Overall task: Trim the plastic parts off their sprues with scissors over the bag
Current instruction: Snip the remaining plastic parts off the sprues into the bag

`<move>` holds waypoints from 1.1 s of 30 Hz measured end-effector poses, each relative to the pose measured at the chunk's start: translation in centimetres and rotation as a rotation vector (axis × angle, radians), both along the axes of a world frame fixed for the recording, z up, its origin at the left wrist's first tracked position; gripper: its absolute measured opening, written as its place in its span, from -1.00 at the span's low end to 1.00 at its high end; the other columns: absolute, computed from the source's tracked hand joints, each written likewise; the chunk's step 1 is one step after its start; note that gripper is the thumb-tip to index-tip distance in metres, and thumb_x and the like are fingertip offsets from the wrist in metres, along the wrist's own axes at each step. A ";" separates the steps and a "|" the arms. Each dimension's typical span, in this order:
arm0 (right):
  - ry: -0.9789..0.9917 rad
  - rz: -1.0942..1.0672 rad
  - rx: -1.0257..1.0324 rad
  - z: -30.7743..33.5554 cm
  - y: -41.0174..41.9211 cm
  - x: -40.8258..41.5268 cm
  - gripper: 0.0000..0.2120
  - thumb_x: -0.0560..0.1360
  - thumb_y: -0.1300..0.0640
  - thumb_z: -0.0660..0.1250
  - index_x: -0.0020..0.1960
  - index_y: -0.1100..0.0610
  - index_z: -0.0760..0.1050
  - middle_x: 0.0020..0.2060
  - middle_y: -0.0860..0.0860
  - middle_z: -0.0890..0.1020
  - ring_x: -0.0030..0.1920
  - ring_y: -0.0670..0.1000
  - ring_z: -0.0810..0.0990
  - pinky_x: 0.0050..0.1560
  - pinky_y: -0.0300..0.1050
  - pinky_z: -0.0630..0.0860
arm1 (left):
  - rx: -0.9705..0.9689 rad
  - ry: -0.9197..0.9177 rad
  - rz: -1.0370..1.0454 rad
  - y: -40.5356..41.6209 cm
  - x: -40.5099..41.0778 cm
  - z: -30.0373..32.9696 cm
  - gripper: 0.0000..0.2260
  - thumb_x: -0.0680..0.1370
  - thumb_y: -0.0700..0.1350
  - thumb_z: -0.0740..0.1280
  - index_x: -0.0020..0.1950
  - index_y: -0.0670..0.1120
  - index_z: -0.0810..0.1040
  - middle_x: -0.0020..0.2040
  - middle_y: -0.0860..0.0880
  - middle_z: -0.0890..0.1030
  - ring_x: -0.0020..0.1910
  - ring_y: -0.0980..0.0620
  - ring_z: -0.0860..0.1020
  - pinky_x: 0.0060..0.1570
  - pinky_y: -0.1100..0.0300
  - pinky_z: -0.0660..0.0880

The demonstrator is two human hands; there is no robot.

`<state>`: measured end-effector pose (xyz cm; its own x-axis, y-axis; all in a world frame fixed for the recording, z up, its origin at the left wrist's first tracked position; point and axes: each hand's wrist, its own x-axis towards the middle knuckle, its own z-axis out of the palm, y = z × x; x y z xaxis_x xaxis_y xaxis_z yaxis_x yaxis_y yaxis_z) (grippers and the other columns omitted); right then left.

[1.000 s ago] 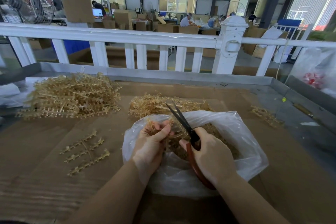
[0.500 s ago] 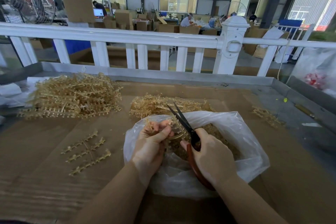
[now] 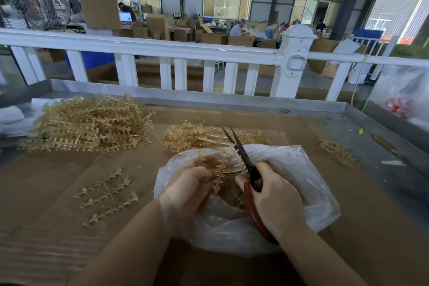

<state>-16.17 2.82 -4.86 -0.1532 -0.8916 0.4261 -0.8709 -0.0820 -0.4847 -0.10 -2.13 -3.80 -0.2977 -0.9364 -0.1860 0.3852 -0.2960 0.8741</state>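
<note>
Your left hand is curled around a yellow plastic sprue, and you hold it up over the open mouth of the clear plastic bag. Little parts stick out along both sides of the sprue like tiny teeth. Your right hand is wrapped tight around the red handles of the scissors. The dark blades point up and away from you, and they are open just a little at the tips. The blades sit right beside the top of the sprue, but you cannot tell if they touch it. Inside the bag is a heap of small yellow bits, right under your hands. The bag lies on the brown cardboard table top. To your left, one flat sprue lies alone on the cardboard. Farther back on the left is a big pile of sprues. A smaller pile sits just behind the bag. A white fence runs along the far side of the table.
</note>
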 end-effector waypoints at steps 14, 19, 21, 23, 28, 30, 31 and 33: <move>-0.209 0.029 0.026 1.2 -0.7 -1.0 -0.83 0.52 -0.16 0.25 -0.10 -0.08 0.41 -0.32 -0.17 0.53 -0.27 -0.23 0.50 -0.31 -0.41 0.29 | -0.104 -0.461 0.036 -1.7 1.0 2.7 -0.85 0.65 -0.20 0.15 0.01 -0.28 0.41 -0.33 -0.17 0.55 -0.47 -0.03 0.46 -0.49 0.19 0.44; -0.192 0.055 0.018 1.8 -0.5 -0.6 -0.81 0.52 -0.19 0.24 -0.15 -0.10 0.38 -0.33 -0.16 0.53 -0.28 -0.25 0.49 -0.34 -0.40 0.31 | 0.007 -0.129 0.012 -2.4 -0.2 2.2 -0.86 0.61 -0.32 0.17 0.03 -0.33 0.51 -0.12 -0.22 0.57 -0.27 0.00 0.64 -0.33 0.26 0.59; -0.153 0.094 0.015 1.7 -0.3 -0.1 -0.80 0.51 -0.20 0.23 -0.13 -0.09 0.40 -0.33 -0.17 0.53 -0.29 -0.29 0.49 -0.28 -0.45 0.36 | -0.005 -0.135 0.095 -2.6 -0.5 1.3 -0.88 0.57 -0.33 0.26 0.06 -0.33 0.53 -0.16 -0.20 0.62 -0.25 0.00 0.66 -0.33 0.27 0.59; -0.120 0.131 0.027 1.5 -0.3 0.4 -0.79 0.50 -0.21 0.23 -0.13 -0.09 0.39 -0.33 -0.16 0.54 -0.28 -0.26 0.51 -0.28 -0.43 0.37 | -0.016 -0.103 0.168 -2.6 -0.6 0.4 -0.91 0.51 -0.33 0.35 0.00 -0.27 0.56 -0.28 -0.14 0.66 -0.29 0.02 0.67 -0.36 0.28 0.57; 0.002 0.138 0.040 -0.1 -0.3 0.9 -0.75 0.48 -0.26 0.21 -0.07 -0.09 0.36 -0.29 -0.12 0.52 -0.25 -0.16 0.49 -0.27 -0.37 0.32 | 0.000 0.151 0.215 -2.1 -0.3 -1.3 -0.77 0.49 -0.39 0.32 -0.29 -0.18 0.67 -0.27 -0.08 0.67 -0.24 0.06 0.68 -0.27 0.32 0.57; 0.038 0.129 0.037 -0.5 -0.3 0.9 -0.74 0.48 -0.28 0.22 -0.05 -0.11 0.34 -0.27 -0.13 0.51 -0.25 -0.16 0.45 -0.31 -0.41 0.27 | 0.002 0.209 0.249 -2.0 -0.4 -1.7 -0.80 0.50 -0.42 0.28 -0.18 -0.21 0.65 -0.25 -0.07 0.66 -0.23 0.08 0.68 -0.26 0.32 0.57; 0.048 0.126 0.032 -0.6 -0.4 0.9 -0.74 0.47 -0.28 0.22 -0.04 -0.11 0.34 -0.25 -0.14 0.51 -0.25 -0.17 0.44 -0.31 -0.43 0.26 | 0.001 0.217 0.262 -2.0 -0.4 -1.9 -0.83 0.49 -0.42 0.28 -0.11 -0.23 0.62 -0.23 -0.08 0.65 -0.22 0.08 0.68 -0.26 0.32 0.57; 0.063 0.121 0.020 -0.7 -0.4 0.9 -0.73 0.47 -0.29 0.22 -0.04 -0.11 0.35 -0.25 -0.14 0.51 -0.25 -0.17 0.43 -0.32 -0.42 0.25 | -0.001 0.226 0.273 -2.0 -0.6 -2.1 -0.86 0.48 -0.41 0.28 -0.06 -0.24 0.59 -0.24 -0.08 0.63 -0.23 0.08 0.67 -0.27 0.31 0.57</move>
